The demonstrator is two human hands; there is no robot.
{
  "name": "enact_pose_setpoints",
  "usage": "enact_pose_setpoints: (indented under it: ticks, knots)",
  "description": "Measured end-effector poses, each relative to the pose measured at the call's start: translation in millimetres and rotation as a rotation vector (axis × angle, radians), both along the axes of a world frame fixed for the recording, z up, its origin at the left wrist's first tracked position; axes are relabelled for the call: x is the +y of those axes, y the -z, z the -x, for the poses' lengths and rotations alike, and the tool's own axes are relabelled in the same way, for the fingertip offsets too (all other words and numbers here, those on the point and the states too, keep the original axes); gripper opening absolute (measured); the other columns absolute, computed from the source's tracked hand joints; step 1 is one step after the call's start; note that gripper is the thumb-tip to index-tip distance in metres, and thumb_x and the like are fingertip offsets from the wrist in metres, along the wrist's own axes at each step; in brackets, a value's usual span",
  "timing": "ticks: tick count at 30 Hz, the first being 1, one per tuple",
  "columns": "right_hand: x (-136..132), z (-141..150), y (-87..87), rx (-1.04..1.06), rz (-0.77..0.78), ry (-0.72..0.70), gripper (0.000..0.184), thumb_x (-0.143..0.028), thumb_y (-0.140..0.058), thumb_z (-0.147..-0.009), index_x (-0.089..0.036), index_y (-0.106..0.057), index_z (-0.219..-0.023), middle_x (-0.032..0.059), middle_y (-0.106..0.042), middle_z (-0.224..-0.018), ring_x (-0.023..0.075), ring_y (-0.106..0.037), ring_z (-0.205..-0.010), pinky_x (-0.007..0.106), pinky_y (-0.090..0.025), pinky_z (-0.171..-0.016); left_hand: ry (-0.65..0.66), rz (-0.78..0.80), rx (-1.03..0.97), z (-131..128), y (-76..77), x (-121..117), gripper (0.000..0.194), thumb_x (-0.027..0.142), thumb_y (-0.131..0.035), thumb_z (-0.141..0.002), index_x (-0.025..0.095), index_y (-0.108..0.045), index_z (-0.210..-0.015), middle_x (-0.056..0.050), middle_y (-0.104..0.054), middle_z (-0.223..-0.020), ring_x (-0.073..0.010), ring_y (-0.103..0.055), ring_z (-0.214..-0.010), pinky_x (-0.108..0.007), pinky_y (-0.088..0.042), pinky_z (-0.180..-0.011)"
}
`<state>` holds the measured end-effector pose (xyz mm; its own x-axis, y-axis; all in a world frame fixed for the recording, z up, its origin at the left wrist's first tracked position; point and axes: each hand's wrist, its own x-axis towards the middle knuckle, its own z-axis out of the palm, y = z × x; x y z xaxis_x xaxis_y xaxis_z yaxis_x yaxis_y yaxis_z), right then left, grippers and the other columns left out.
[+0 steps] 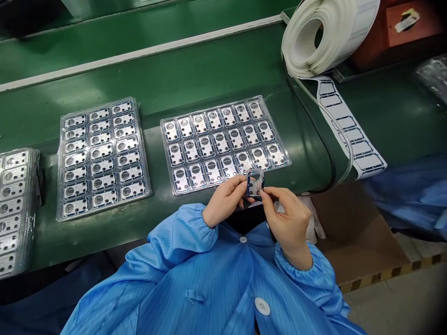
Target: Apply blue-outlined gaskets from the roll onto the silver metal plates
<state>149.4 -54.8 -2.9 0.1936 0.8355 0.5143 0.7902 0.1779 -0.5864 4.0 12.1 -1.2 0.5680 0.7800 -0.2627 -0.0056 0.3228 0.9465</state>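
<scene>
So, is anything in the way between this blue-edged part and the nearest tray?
Nothing visible. The blue-edged part, pinched by the left hand and right hand, is at the near edge of the plastic tray, with no object between them.

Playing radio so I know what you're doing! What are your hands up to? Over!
Left hand and right hand pinching one blue-edged metal part. Clear plastic tray of matching parts just beyond, not blocking. Over.
</scene>
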Motion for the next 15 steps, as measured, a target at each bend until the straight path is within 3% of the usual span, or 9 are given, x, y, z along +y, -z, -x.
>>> enact_pose_setpoints:
  ticks: [15]
  knots:
    - [-1.0,-2.2,4.1,-0.087,-0.03,-0.011,0.009,-0.018,-0.06,-0.091,-0.02,-0.068,-0.093,0.0055,-0.075,-0.082,0.0176,-0.071,-0.072,0.03,-0.056,-0.069,-0.003,-0.008,0.009,-0.8,0.2,0.0,0.039,0.047,-0.051,-0.095,0.012,-0.062,-0.105,-0.003,-0.064,-0.073,-0.0094,-0.058,-0.058,-0.02,-0.043,-0.053]
